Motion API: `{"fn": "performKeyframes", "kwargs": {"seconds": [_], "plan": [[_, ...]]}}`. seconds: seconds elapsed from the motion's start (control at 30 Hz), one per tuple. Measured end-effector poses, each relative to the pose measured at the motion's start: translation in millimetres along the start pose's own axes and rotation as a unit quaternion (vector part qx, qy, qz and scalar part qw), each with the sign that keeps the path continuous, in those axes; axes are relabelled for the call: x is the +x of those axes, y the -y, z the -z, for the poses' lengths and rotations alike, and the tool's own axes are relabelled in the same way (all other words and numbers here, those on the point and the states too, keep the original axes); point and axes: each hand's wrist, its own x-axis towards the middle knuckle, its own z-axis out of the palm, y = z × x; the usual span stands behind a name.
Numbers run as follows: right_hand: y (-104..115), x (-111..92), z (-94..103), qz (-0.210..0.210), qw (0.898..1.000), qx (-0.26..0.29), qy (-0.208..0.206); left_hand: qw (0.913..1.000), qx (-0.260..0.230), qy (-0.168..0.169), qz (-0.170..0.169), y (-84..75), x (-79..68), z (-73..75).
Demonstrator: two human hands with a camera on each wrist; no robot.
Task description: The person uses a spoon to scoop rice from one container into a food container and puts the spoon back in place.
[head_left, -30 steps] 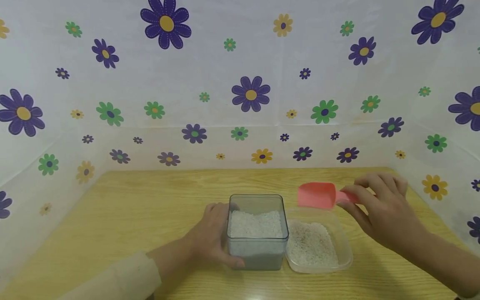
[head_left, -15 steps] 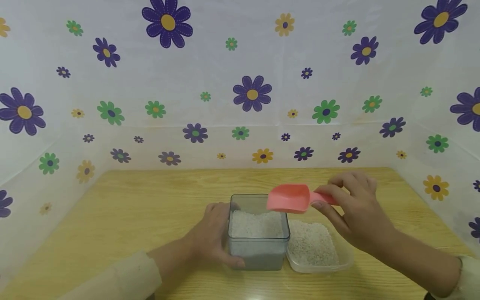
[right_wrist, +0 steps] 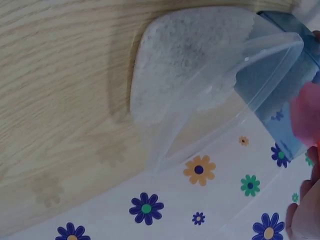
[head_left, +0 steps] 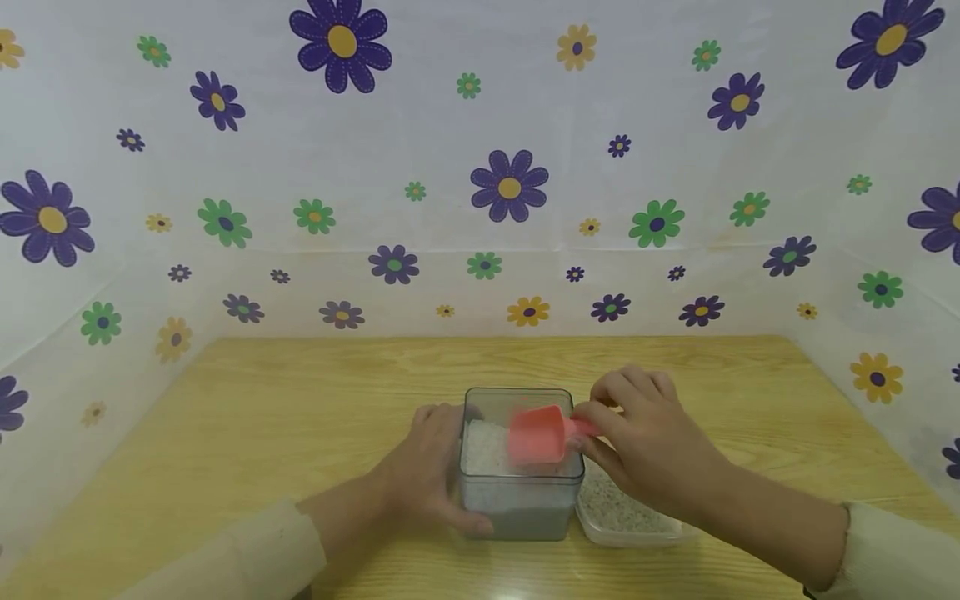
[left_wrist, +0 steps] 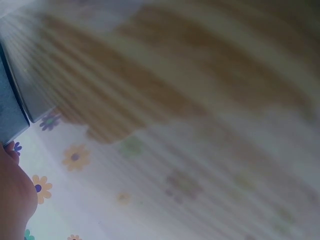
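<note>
The pink scoop (head_left: 536,437) is at the open top of the grey box (head_left: 517,510), left of the right hand (head_left: 648,442), whose thumb and fingers pinch its handle. The left hand (head_left: 427,462) grips the box's left side, thumb near, fingers far. Just right sits a clear tub (head_left: 637,538) of grains.

In the head view, the right fingers (head_left: 600,416) hide the handle end of the scoop (head_left: 536,439); the right arm (head_left: 750,510) covers part of the tub (head_left: 633,537) at five o'clock. The left-wrist view crops the box (left_wrist: 11,107) at nine o'clock and blurs the desk (left_wrist: 140,85); the right-wrist view cuts off the scoop at three o'clock.
</note>
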Motion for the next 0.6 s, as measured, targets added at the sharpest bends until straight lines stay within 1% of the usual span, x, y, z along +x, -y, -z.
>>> {"fn": "performKeyframes", "kwargs": {"seconds": [0.07, 0.17, 0.3, 0.4, 0.47, 0.6], "plan": [[2, 1, -2.3, -0.02, 0.999, 0.007, 0.028, 1.0, 0.002, 0.002, 0.0, -0.1, 0.0, 1.1], [4, 4, -2.5, -0.048, 0.997, 0.02, 0.057, 1.0, -0.002, 0.003, 0.001, -1.2, 0.2, 2.4], [7, 15, -0.7, -0.063, 0.993, 0.018, 0.102, 1.0, -0.003, 0.001, 0.003, -1.9, 1.0, 3.5], [10, 25, 0.7, -0.075, 0.986, 0.008, 0.147, 1.0, 0.0, 0.0, 0.006, -1.3, 1.9, 3.4], [11, 30, 1.4, -0.086, 0.98, 0.005, 0.179, 1.0, 0.001, -0.001, 0.005, -0.9, 2.4, 3.0], [14, 37, 1.5, -0.094, 0.971, 0.013, 0.221, 0.9998, -0.016, 0.003, 0.012, -3.0, 1.0, 2.5]]}}
